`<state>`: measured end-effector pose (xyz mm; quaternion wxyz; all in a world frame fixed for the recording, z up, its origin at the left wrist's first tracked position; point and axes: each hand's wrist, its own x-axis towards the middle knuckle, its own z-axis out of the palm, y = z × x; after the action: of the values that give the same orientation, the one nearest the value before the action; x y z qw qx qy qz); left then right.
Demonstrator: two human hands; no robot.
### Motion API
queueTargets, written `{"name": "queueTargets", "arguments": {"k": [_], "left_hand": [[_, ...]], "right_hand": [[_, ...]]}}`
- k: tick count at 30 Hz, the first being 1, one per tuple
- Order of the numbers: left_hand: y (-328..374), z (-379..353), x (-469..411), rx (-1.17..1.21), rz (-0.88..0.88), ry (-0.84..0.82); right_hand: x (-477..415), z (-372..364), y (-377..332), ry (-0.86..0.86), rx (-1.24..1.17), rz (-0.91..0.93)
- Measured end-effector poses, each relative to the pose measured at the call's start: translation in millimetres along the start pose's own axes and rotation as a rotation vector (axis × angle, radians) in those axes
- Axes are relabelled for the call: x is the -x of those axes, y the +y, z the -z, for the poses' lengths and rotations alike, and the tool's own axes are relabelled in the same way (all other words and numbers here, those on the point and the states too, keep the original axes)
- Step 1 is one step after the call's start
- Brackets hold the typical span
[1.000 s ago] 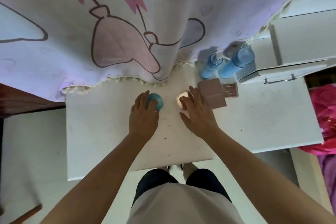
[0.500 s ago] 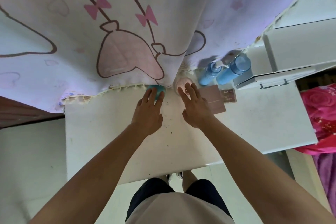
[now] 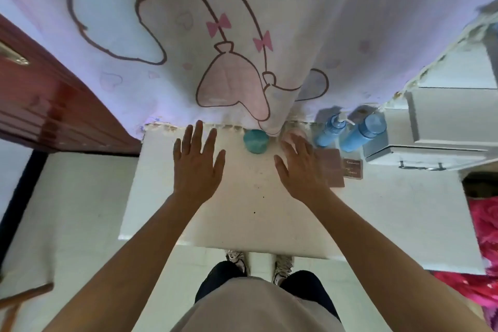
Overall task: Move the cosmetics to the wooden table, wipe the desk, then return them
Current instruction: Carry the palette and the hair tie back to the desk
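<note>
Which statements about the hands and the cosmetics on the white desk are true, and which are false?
1. The left hand grips the teal jar. False: the hand is open and lies apart from the jar, to its left.
2. Two blue bottles stand to the right of the right hand. True.
3. The right hand holds a cloth. False: its fingers are straight and no cloth is in it.
4. The teal jar stands by the hem of the curtain. True.
</note>
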<state>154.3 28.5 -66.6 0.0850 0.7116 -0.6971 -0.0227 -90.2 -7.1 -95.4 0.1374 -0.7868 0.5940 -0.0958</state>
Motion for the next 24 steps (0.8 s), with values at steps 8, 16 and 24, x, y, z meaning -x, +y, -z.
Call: {"name": "queueTargets", "arguments": {"k": [8, 16, 24], "left_hand": [[-66, 99, 155, -0.202, 0.591, 0.04], [-173, 257, 336, -0.377, 0.959, 0.395], [-261, 333, 590, -0.443, 1.226, 0.58]], "right_hand": [[-17, -4, -154, 0.061, -0.224, 0.524], [52, 28, -423, 0.127, -0.331, 1.041], [226, 15, -689, 0.122, -0.343, 1.415]]}}
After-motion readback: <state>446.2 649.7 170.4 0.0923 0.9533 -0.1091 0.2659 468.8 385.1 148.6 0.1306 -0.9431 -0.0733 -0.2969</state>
